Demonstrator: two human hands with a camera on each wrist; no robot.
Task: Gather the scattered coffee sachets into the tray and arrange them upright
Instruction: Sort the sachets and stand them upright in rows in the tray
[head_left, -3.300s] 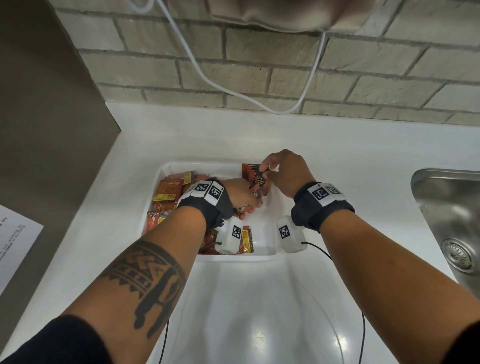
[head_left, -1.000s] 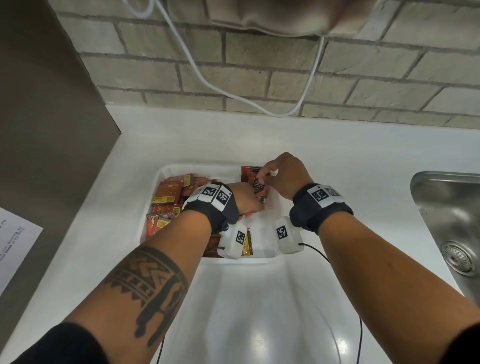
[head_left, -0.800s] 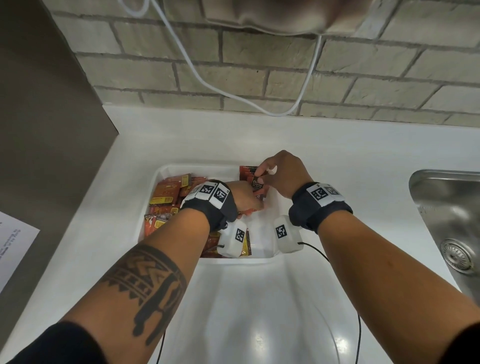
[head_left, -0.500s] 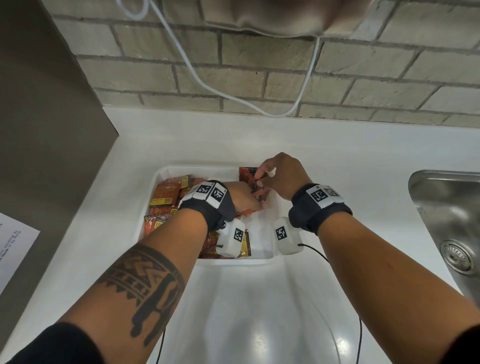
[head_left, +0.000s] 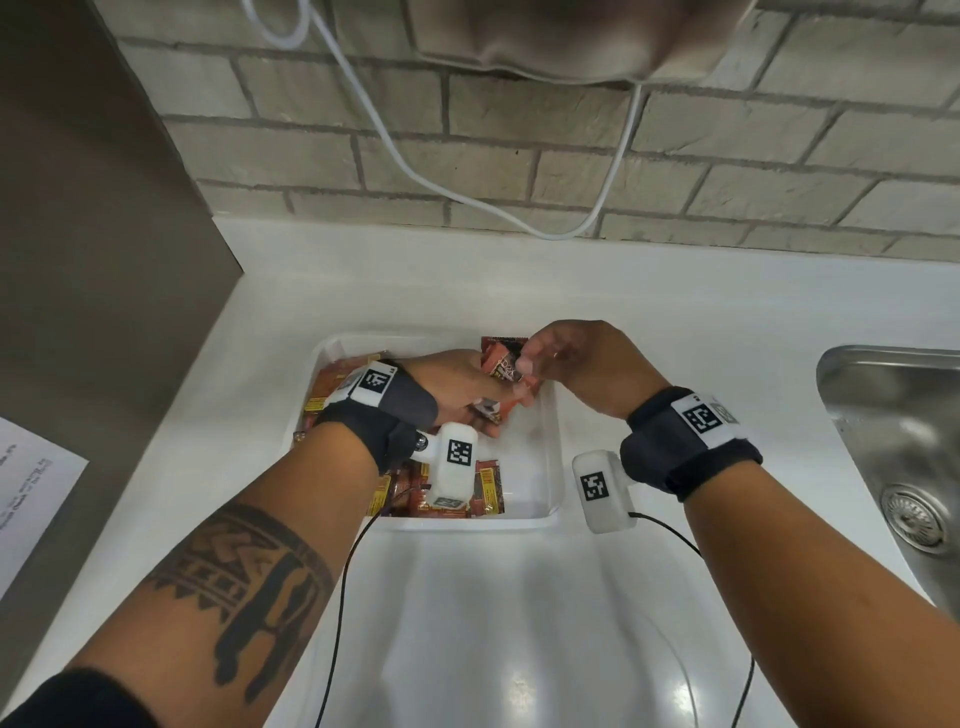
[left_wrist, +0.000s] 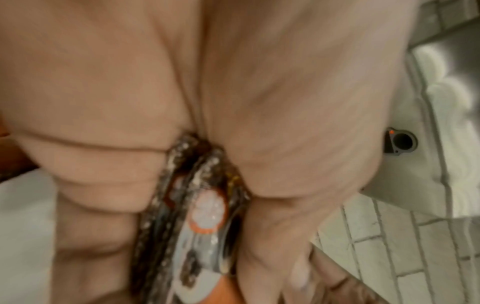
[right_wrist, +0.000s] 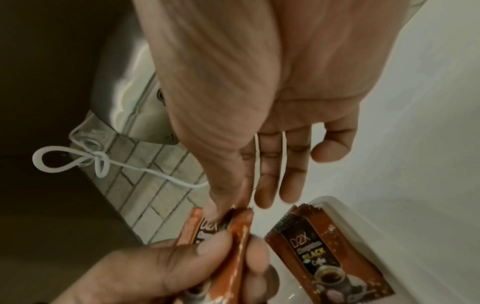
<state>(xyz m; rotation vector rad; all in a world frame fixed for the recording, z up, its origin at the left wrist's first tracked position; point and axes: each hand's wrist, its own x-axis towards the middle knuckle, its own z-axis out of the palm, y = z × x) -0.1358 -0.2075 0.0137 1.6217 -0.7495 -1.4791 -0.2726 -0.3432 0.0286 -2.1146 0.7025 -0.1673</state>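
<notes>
White rectangular tray (head_left: 556, 467) on white counter. Orange-brown coffee sachets (head_left: 332, 384) lying flat in a heap along its left side and near edge. One small bundle of sachets (head_left: 501, 366) held above tray, upright. A few sachets (right_wrist: 330, 255) stand upright against far wall.

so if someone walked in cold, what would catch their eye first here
Most likely the two hands meeting over the white tray on the counter: the left hand grips a small bundle of coffee sachets while the right hand pinches the top of one. Next, the red and orange loose sachets lying flat in the tray's left and near parts, and a steel sink at the right.
</notes>
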